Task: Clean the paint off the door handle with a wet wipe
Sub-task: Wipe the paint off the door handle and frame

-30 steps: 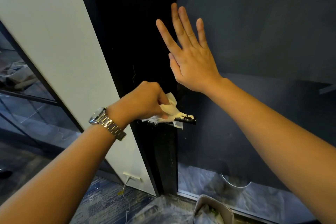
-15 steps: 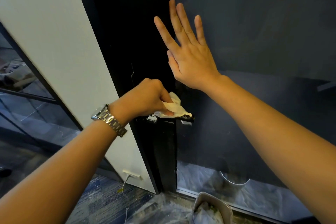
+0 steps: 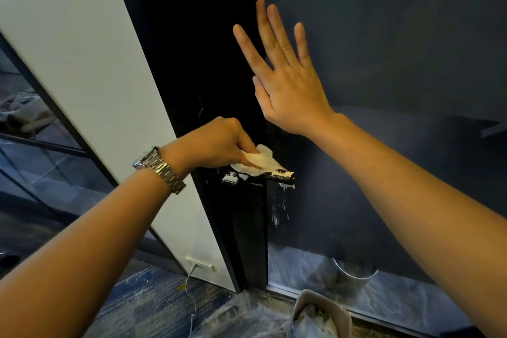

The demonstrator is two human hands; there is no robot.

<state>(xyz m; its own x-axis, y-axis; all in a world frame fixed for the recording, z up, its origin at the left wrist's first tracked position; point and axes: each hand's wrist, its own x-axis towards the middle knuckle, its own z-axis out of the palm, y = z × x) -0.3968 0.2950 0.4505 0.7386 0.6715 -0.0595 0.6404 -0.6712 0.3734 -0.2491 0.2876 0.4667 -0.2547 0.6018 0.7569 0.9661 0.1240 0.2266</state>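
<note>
One bin [image 3: 319, 307] holds crumpled plastic [image 3: 312, 322].

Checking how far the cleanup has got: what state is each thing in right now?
door handle: white paint left on its free end, the rest under the wipe
wet wipe: crumpled, pressed onto the handle
left hand: closed on the wipe
right hand: open, flat against the door
bin: holds crumpled waste
</note>
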